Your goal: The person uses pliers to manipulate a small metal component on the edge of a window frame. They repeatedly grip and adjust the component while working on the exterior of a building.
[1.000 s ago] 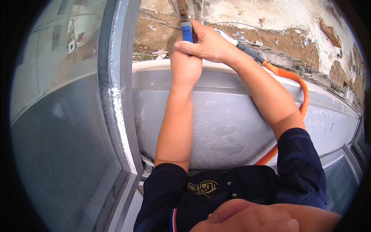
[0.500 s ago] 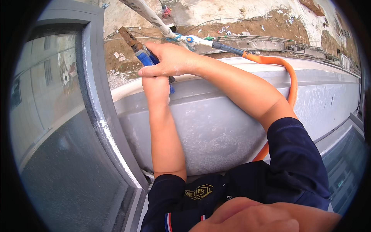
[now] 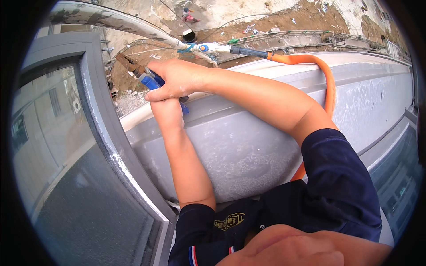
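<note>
Colours and patterns around me, itemised.
My tool (image 3: pixel 148 81): blue body, rust-brown far end (image 3: pixel 128 64). Hose (image 3: pixel 328 84), right: orange, with dark-grey connector (image 3: pixel 249 52). Pole (image 3: pixel 115 21), far left: white, dark-blotched. My shirt (image 3: pixel 284 197), near: navy; emblem (image 3: pixel 230 221) gold; trim (image 3: pixel 192 256) striped red, white and blue. Panel (image 3: pixel 253 146): grey, pale mottling. Window frame (image 3: pixel 111 119), left: grey, white streak (image 3: pixel 117 159).

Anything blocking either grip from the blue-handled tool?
Nothing visible. The right grip holds the blue-handled tool; the left grip sits just below the right's thumb, its fingers mostly hidden. The orange hose runs clear, off to the right.
</note>
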Demonstrator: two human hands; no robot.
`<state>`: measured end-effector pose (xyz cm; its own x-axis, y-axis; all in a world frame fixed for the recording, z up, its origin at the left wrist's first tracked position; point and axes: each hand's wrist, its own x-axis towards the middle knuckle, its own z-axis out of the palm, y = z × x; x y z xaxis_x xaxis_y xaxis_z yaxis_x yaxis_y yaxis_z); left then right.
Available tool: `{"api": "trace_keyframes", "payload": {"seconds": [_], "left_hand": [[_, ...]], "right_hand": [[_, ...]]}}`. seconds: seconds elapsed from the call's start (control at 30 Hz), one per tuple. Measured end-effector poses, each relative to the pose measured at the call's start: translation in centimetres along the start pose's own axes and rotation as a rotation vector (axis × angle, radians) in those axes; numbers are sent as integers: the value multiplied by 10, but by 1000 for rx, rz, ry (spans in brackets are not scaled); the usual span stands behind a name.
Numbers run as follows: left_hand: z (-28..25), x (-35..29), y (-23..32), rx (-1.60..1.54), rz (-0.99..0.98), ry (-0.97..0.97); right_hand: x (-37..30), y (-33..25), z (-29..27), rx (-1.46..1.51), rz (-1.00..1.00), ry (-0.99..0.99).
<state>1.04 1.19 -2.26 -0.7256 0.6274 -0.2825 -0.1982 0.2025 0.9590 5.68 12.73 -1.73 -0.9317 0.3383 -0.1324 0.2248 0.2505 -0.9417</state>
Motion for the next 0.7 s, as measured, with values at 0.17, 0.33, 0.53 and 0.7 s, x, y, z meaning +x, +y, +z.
{"api": "trace_keyframes", "payload": {"seconds": [0.17,0.33,0.53,0.7], "left_hand": [[3,0,3,10,4,6],[2,1,3,63,-17,0],[0,3,-2,9,-3,8],[4,0,6,34,-12,-9]], "right_hand": [[0,0,-1,20,-3,6],[-2,-3,-4,29,4,-9],[-1,-4,-3,25,58,-15],[0,0,-2,58,21,1]]}}
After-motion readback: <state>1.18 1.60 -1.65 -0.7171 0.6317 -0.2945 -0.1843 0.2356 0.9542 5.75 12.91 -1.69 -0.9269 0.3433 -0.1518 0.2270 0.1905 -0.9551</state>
